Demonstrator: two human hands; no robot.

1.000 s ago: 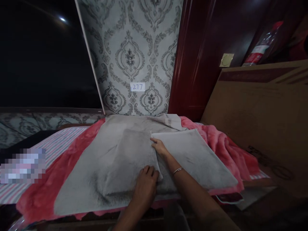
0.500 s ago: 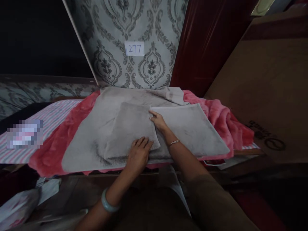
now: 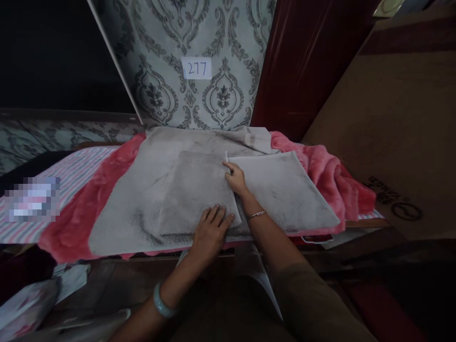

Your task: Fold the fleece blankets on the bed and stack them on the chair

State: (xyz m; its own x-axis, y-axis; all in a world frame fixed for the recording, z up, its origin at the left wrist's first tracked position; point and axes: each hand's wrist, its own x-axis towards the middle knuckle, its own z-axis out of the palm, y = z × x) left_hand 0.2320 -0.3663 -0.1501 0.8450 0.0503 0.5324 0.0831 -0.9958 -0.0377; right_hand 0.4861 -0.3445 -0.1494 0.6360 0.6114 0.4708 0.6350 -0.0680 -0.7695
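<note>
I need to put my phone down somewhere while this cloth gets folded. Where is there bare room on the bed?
Free: the striped sheet left of the pink blanket, before the blurred patch. The folded grey panel on the right is flat and bare. Crowded: the middle of the grey cloth, where the left hand and right hand press the fold.

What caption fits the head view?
Left hand and right hand press a folded grey cloth on a pink blanket.
</note>
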